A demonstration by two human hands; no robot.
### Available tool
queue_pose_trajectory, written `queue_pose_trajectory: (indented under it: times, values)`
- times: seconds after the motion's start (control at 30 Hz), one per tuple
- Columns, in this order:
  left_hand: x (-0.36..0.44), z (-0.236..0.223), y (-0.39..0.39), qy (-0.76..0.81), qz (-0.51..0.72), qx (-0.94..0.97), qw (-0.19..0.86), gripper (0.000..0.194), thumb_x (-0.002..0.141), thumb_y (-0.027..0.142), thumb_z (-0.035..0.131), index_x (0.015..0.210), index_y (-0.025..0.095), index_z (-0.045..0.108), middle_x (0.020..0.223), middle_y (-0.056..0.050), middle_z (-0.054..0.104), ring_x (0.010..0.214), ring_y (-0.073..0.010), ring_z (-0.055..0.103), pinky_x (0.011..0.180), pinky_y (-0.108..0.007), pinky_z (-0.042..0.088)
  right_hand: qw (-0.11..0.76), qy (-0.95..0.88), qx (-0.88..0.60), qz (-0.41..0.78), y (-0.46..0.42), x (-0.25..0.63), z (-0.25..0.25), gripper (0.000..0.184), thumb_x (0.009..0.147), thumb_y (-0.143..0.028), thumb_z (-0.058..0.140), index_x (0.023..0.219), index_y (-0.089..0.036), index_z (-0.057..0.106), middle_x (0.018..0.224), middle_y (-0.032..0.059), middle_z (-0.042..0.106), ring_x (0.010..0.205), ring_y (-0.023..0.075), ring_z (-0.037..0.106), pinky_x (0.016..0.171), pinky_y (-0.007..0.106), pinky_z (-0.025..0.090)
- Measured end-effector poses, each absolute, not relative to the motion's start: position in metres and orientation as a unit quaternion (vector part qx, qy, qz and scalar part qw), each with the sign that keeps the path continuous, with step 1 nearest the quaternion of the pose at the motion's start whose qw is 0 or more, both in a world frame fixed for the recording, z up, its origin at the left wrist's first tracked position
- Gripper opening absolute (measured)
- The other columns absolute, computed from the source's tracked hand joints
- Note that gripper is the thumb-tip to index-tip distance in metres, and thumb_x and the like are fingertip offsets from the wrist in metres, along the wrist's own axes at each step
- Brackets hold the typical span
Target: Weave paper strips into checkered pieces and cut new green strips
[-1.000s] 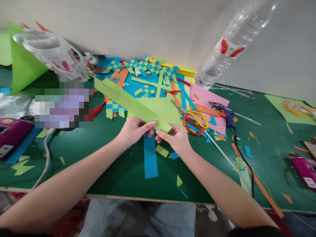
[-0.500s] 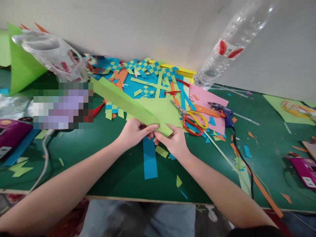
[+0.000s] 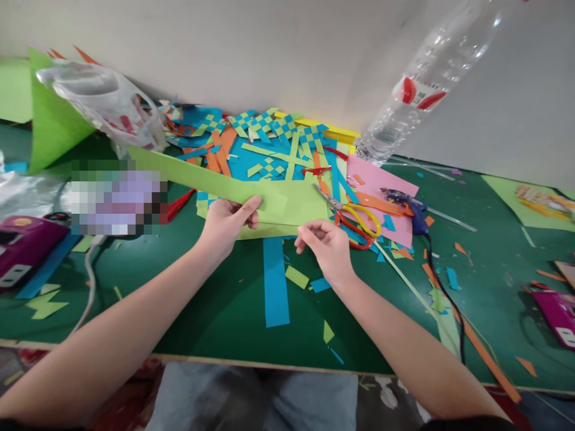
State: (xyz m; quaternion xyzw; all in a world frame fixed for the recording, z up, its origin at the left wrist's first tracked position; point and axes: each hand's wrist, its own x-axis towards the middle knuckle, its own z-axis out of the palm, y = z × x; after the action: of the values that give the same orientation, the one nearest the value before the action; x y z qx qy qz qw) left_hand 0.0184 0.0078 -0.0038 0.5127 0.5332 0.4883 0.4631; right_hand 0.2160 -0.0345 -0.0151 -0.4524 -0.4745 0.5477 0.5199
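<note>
A green paper strip (image 3: 202,179) has swung left, clamped near one end by the left hand (image 3: 224,226) over a green sheet (image 3: 308,200). The right hand (image 3: 330,246), now parted from it, curls near scissors (image 3: 340,206), its hold impossible to tell

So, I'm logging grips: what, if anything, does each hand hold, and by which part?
The left hand pinches the green paper strip near its end at picture right. The right hand holds nothing visible.

Soft, muted light, with small glints on the bottle (image 3: 429,84)
</note>
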Motion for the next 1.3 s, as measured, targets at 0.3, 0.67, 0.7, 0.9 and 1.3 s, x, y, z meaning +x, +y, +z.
queue_pose_trajectory:
  times: [0.3,0.67,0.7,0.9,1.3]
  values:
    - [0.036,-0.007,-0.011,0.447,0.375,0.591,0.557,0.033,0.08,0.039,0.07,0.058,0.015,0.066,0.054,-0.003,0.065,0.048,-0.0118,0.06,0.051,-0.023,0.05,0.483,-0.502,-0.419,0.583,-0.042,0.207,-0.017,0.03,0.073,-0.042,0.077,0.091,-0.02,0.067,0.079,0.0017,0.074,0.064,0.0142,0.069,0.063,0.029,0.059]
    - [0.013,-0.009,0.016,0.51,0.548,0.444,0.492,0.043,0.085,0.041,0.066,0.053,0.019,0.046,0.047,0.004,0.043,0.041,-0.0058,0.037,0.043,-0.021,0.034,0.439,-0.561,-0.465,0.526,-0.039,0.216,-0.011,0.031,0.081,-0.037,0.069,0.056,-0.021,0.061,0.056,-0.0015,0.069,0.048,0.0108,0.062,0.092,0.04,0.051]
    - [0.011,-0.008,0.019,0.503,0.569,0.426,0.492,0.043,0.084,0.04,0.068,0.055,0.019,0.045,0.048,0.004,0.042,0.042,-0.0057,0.037,0.043,-0.021,0.034,0.44,-0.561,-0.462,0.527,-0.038,0.217,-0.011,0.032,0.081,-0.036,0.069,0.054,-0.021,0.059,0.053,-0.0022,0.067,0.046,0.0102,0.06,0.093,0.04,0.05]
    - [0.004,-0.003,0.023,0.491,0.638,0.353,0.477,0.04,0.076,0.033,0.077,0.057,0.018,0.044,0.052,0.006,0.043,0.046,-0.0039,0.039,0.041,-0.017,0.033,0.533,-0.49,-0.411,0.554,-0.026,0.225,-0.019,0.021,0.077,-0.029,0.067,0.061,-0.022,0.056,0.043,-0.0077,0.052,0.038,0.009,0.044,0.047,0.028,0.04]
    - [0.025,-0.002,0.0,0.432,0.408,0.552,0.585,0.026,0.077,0.037,0.075,0.081,0.014,0.064,0.073,-0.004,0.073,0.053,-0.0106,0.064,0.054,-0.022,0.053,0.552,-0.501,-0.41,0.526,-0.027,0.219,-0.016,0.025,0.075,-0.043,0.073,0.069,-0.023,0.061,0.063,-0.0023,0.06,0.057,0.012,0.054,0.058,0.03,0.048]
